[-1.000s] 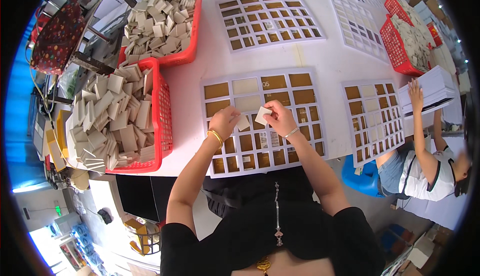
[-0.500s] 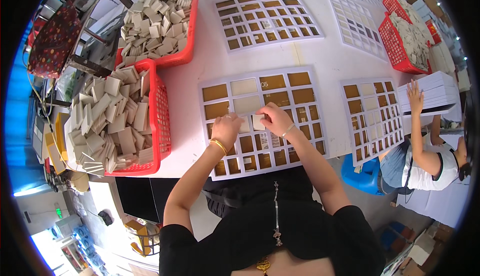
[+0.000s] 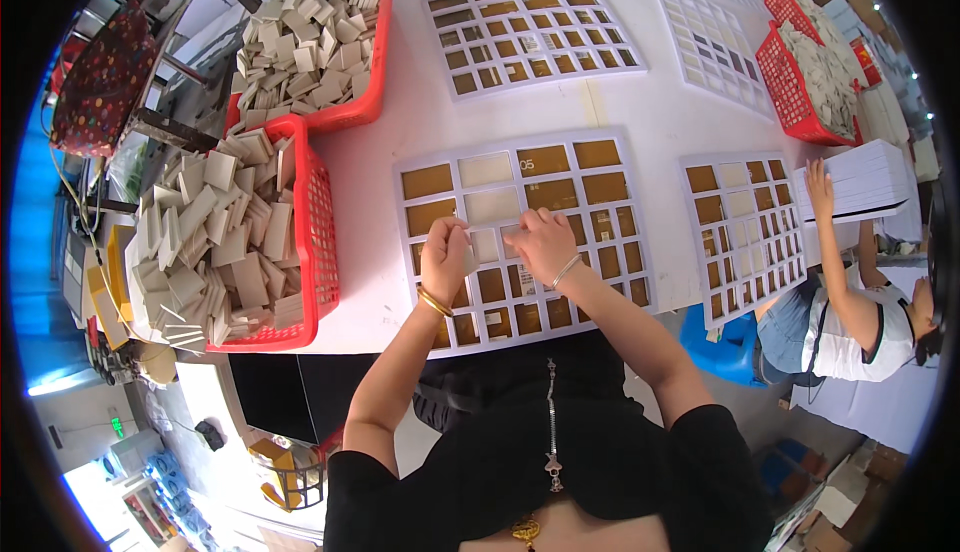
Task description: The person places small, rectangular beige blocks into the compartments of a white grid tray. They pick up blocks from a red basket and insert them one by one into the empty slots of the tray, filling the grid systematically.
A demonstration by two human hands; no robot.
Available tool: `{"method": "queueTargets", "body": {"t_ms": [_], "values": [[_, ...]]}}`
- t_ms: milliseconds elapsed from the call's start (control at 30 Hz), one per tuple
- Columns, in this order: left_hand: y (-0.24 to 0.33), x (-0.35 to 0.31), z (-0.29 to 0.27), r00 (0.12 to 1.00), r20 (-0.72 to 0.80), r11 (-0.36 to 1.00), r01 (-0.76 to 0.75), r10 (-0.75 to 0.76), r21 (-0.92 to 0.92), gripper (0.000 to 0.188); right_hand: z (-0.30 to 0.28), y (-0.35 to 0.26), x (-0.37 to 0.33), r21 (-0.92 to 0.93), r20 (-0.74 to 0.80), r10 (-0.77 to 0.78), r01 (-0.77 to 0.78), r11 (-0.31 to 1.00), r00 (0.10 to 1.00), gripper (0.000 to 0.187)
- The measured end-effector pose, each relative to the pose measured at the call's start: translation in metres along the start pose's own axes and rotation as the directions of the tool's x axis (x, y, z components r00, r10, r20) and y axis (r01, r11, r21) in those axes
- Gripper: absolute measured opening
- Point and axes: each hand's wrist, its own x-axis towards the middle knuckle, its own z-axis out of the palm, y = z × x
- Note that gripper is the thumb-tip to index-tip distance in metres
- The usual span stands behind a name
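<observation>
A white tray frame (image 3: 640,252) with a grid of brown-backed compartments lies on the table in front of me. Cream tiles fill some of its compartments, among them a large tile (image 3: 492,206) and a small tile (image 3: 485,245) between my hands. My left hand (image 3: 442,260) is closed over the tray's left part, pinching what looks like a small pale tile (image 3: 470,262). My right hand (image 3: 546,247) has its fingers curled and its fingertips down on a small tile in the compartment just right of the middle, mostly hidden beneath them.
Red baskets (image 3: 322,242) heaped with loose cream tiles (image 3: 235,242) stand at the left. Another tray frame (image 3: 530,37) lies beyond mine, and a partly filled one (image 3: 745,237) to the right. Farther right, a co-worker's hand (image 3: 820,190) rests by a white stack (image 3: 855,177).
My right hand has brought its small tile down into a compartment, its fingers now curled over it. My left hand has drawn back slightly left, uncovering the small tile beside it.
</observation>
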Motion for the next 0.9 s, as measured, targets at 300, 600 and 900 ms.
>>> {"method": "queueTargets", "body": {"t_ms": [300,600,900], "values": [[0.015,-0.025,0.028,0.990,0.122,0.922,0.109,-0.067,-0.373,0.024,-0.027,-0.037,0.012,0.833,0.203,0.135,-0.243,0.497,0.970,0.045],[-0.008,-0.030,0.006,0.988,0.081,0.931,0.152,-0.132,-0.331,0.039,-0.025,-0.004,-0.018,0.661,0.033,0.272,-0.225,0.715,0.962,0.026],[-0.002,-0.037,0.021,0.898,0.329,0.837,-0.406,0.292,0.366,0.028,-0.022,-0.003,-0.046,0.714,0.215,0.310,-0.365,0.597,0.926,0.024]]}}
